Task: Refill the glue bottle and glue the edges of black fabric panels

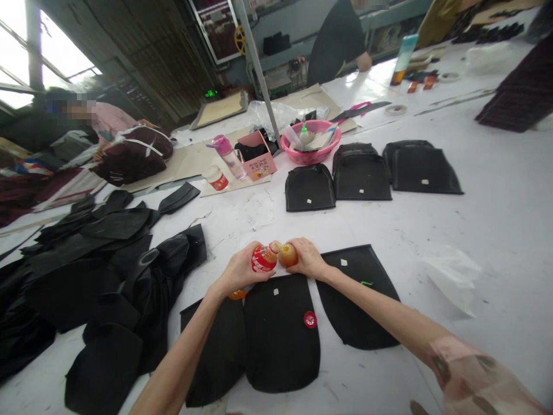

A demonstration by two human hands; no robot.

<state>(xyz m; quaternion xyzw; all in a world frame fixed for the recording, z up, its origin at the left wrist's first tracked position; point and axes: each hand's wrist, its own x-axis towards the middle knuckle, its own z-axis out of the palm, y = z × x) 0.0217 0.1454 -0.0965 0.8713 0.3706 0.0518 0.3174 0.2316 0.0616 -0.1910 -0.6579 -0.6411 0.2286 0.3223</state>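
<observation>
Bottle (262, 260) is leaning rightward over the table (496, 225), left hand (237, 271) curling around it; right hand (310, 257) is clasping a round amber object (287, 256) just beside, forearms (190, 340) stretching forward, converging

Red-labelled bottle (264, 259), smooth glossy plastic; amber container (287, 256), smooth, lightly shiny; black panels (283, 346), matt, cloth-like; counter (432, 230), smooth, faint sheen; pink basin (305, 157), shiny plastic; pink box (261, 168), printed card

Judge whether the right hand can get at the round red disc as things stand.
Probably not: the right hand holds a rounded amber container, though the round red disc lies uncovered on a flat black panel.
</observation>
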